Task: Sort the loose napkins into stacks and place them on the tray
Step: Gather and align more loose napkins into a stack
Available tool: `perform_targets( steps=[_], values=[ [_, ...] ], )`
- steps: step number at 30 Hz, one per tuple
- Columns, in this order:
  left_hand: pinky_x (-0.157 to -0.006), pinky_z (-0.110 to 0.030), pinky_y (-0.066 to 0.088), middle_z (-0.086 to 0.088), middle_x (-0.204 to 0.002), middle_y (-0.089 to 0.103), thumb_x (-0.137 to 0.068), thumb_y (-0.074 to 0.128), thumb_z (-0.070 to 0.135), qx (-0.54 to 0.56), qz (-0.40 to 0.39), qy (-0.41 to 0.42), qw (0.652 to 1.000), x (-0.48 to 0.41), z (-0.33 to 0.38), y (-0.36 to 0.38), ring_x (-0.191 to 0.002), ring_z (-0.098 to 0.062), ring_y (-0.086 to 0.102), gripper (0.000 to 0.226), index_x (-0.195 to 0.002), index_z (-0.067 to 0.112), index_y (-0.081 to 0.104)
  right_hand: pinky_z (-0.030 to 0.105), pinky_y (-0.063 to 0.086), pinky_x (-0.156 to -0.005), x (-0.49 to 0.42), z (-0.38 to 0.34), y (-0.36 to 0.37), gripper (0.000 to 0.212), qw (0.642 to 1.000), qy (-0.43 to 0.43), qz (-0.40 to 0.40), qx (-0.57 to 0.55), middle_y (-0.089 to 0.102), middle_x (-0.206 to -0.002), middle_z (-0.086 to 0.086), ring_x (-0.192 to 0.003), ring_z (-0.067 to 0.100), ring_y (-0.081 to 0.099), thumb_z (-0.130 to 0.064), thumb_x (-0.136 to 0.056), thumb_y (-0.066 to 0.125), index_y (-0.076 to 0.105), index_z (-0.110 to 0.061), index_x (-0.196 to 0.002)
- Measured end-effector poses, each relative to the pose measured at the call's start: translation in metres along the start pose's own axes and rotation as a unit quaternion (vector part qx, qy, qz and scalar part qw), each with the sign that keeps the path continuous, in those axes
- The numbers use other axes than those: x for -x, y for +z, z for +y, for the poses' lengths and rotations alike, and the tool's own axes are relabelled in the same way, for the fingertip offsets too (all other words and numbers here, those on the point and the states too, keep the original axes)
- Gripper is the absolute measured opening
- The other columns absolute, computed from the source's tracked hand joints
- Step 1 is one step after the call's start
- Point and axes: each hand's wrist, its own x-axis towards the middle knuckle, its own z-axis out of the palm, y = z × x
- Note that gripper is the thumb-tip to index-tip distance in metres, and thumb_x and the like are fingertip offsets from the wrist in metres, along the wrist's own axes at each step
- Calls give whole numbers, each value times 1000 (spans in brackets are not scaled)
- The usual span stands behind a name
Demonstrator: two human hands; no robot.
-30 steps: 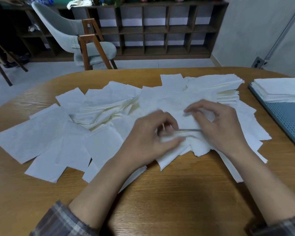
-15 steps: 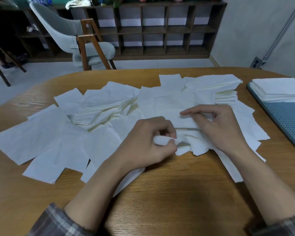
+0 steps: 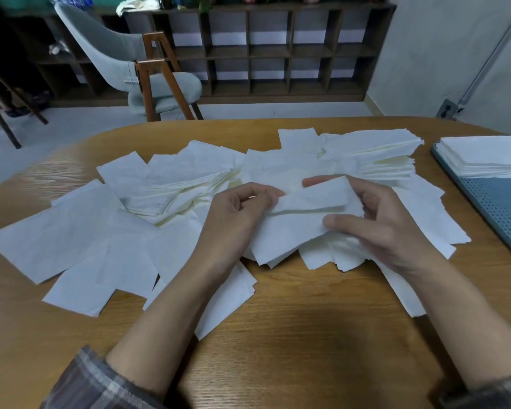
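Observation:
Several loose white napkins (image 3: 80, 234) lie spread over the wooden table (image 3: 292, 335), overlapping in a wide heap. In the middle I hold a small bundle of napkins (image 3: 304, 214) just above the heap. My left hand (image 3: 236, 214) pinches its left edge with curled fingers. My right hand (image 3: 387, 222) grips its right side, thumb on top and fingers behind. A neat stack of napkins (image 3: 484, 156) sits on the blue perforated tray (image 3: 502, 208) at the right edge.
A partly squared pile of napkins (image 3: 375, 152) lies at the back right of the heap. Beyond the table stand a grey chair (image 3: 148, 72) with wooden legs and a dark cubby shelf (image 3: 278, 51). Bare table wood shows in front near me.
Both hands have lifted the gathered napkins off the heap. The right hand turned from resting flat on the pile to gripping the bundle's right side; the left hand keeps its pinch.

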Motion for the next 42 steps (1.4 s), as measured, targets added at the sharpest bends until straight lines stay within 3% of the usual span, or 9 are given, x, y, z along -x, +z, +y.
perform_targets(
  steps=[4, 8, 13, 20, 27, 31, 36, 40, 42],
  values=[
    [-87, -17, 49, 11, -104, 78, -99, 70, 25, -8, 17, 27, 999, 3, 3, 1, -104, -3, 70, 11, -102, 24, 80, 36, 57, -96, 0, -3, 3, 37, 998, 33, 44, 43, 76, -122, -5, -119, 15, 69, 1, -90, 75, 75, -22, -120],
    [-82, -7, 46, 8, -106, 76, -87, 82, 38, -38, -15, 66, 997, 6, 5, -1, -106, 2, 68, 28, -113, 30, 75, 47, 58, -101, -2, -3, 7, 19, 991, 52, 120, 20, 81, -111, 1, -107, 21, 76, -9, -97, 70, 79, -16, -113],
    [-86, -17, 52, 11, -99, 78, -89, 85, 18, -46, 40, 132, 989, -2, -3, -4, -98, -7, 72, 15, -102, 21, 79, 27, 55, -95, -3, -9, 8, 32, 991, 29, 114, 61, 76, -119, -10, -117, 9, 69, 0, -97, 67, 74, -23, -120],
    [-90, -39, 61, 9, -102, 81, -89, 85, 18, -25, 37, 112, 993, -5, -6, -6, -101, -9, 76, 8, -97, 17, 82, 35, 59, -99, -2, -11, 11, 59, 994, 36, 83, 58, 61, -137, -21, -123, 9, 64, -11, -97, 72, 55, -49, -140],
    [-90, -36, 60, 8, -99, 82, -90, 84, 20, -20, 36, 93, 995, -6, -7, -6, -100, -11, 76, 7, -97, 18, 85, -8, 35, -86, -1, -14, 15, 64, 988, 34, 71, 136, 46, -135, -46, -114, -33, 43, -17, -97, 73, 47, -50, -145],
    [-91, -33, 58, 9, -96, 82, -92, 83, 21, -30, 41, 100, 994, -5, -8, -5, -101, -8, 75, 5, -96, 19, 85, -12, 24, -90, -2, -11, 15, 64, 982, 32, 82, 169, 39, -147, -44, -121, -38, 31, -24, -97, 73, 46, -55, -146],
    [-88, -24, 54, 19, -112, 77, -94, 80, 31, -82, 62, 119, 988, -3, -8, -2, -109, 0, 69, 9, -102, 32, 82, -7, 25, -99, 0, -13, 14, 67, 983, 13, 85, 159, 41, -147, -45, -133, -30, 31, -19, -96, 75, 46, -50, -148],
    [-91, -20, 55, 27, -120, 72, -99, 72, 37, -61, -29, 100, 993, 2, 2, -4, -114, 5, 66, 24, -123, 39, 75, 20, 27, -121, 0, -15, 11, 70, 986, -1, 96, 135, 40, -152, -39, -144, -17, 30, -21, -94, 76, 45, -52, -149],
    [-75, -10, 51, 29, -103, 74, -98, 74, 27, -44, -34, 107, 993, 3, 1, -3, -93, 11, 67, 26, -123, 32, 76, 4, 33, -108, -1, -14, 12, 70, 982, -5, 119, 150, 41, -151, -37, -131, -28, 35, -17, -96, 75, 42, -48, -149]
  ],
)
